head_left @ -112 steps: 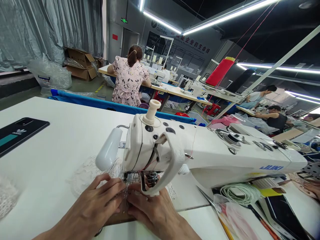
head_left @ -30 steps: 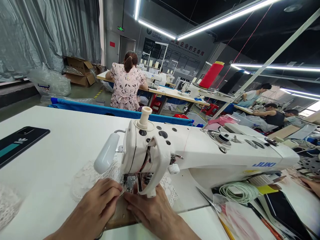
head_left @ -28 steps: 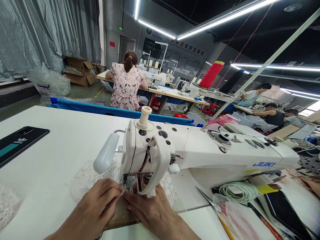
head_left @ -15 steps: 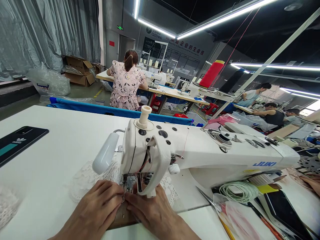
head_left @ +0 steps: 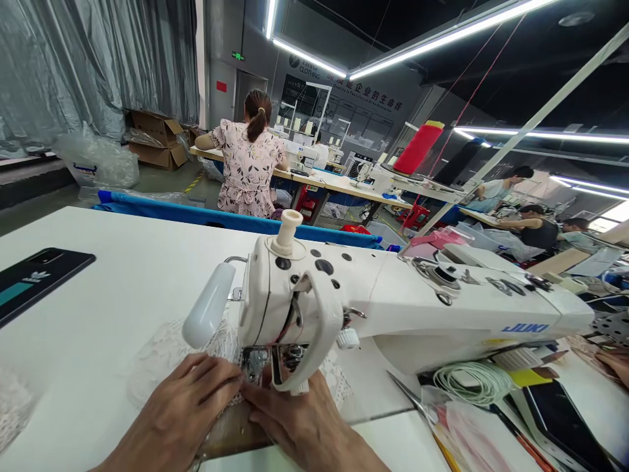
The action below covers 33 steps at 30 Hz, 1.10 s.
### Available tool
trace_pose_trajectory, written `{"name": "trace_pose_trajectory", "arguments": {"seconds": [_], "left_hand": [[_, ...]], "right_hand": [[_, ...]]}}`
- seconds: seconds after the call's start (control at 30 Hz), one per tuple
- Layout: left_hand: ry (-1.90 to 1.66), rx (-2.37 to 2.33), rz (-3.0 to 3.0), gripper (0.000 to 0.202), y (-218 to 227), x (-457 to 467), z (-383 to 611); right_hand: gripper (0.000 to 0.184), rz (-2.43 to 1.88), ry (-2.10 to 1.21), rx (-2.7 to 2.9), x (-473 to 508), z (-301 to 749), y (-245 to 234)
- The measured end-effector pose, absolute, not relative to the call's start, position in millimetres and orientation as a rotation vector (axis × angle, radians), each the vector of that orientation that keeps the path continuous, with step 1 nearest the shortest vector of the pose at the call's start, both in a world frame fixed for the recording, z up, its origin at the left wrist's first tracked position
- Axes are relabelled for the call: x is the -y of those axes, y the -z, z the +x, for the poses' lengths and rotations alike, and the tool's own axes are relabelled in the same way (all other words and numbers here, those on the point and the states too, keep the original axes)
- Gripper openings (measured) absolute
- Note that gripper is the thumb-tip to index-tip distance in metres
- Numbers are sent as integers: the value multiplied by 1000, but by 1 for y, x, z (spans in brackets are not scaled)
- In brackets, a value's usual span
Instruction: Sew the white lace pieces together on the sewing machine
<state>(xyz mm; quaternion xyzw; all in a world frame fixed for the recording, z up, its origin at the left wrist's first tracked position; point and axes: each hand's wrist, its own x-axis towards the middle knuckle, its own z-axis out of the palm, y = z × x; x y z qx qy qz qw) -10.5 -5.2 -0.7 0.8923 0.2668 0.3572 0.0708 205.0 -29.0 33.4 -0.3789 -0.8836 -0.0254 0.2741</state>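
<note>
A white JUKI sewing machine (head_left: 393, 305) stands on the white table (head_left: 122, 275). White lace fabric (head_left: 162, 347) lies under its presser foot (head_left: 255, 360) and spreads to the left. My left hand (head_left: 189, 410) rests on the lace just left of the foot, fingers pressed together on the fabric. My right hand (head_left: 299, 419) lies just right of it, fingertips pinching the lace in front of the needle. The two hands touch at the fingertips. A brown piece (head_left: 230, 429) shows beneath them.
A dark phone (head_left: 34, 282) lies at the table's left edge. Coiled white cord (head_left: 464, 380), scissors (head_left: 407, 393), plastic bags and a tablet (head_left: 560, 419) crowd the right. A red thread cone (head_left: 417, 145) stands behind. People sit at other tables; another person's hand (head_left: 614, 364) shows far right.
My hands have kept close together at the presser foot, shifting only slightly; my left fingers closed in on the right fingertips. The view moved a little.
</note>
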Motion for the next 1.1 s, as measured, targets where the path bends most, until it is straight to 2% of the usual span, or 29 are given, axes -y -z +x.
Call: {"name": "trace_pose_trajectory", "arguments": {"seconds": [0.17, 0.27, 0.67, 0.87, 1.1], "left_hand": [[-1104, -906, 2713, 32, 0, 5, -12], [-1079, -882, 2709, 38, -2, 5, -10], [-1162, -770, 2763, 32, 3, 2, -10], [-1137, -716, 2577, 34, 6, 2, -10], [-985, -823, 2643, 25, 11, 2, -13]], "right_hand": [[27, -1037, 84, 2381, 29, 205, -33], [27, -1045, 96, 2386, 28, 204, -34], [25, -1073, 147, 2389, 29, 207, -33], [19, -1072, 32, 2451, 32, 207, -39], [23, -994, 28, 2469, 31, 203, -38]]}}
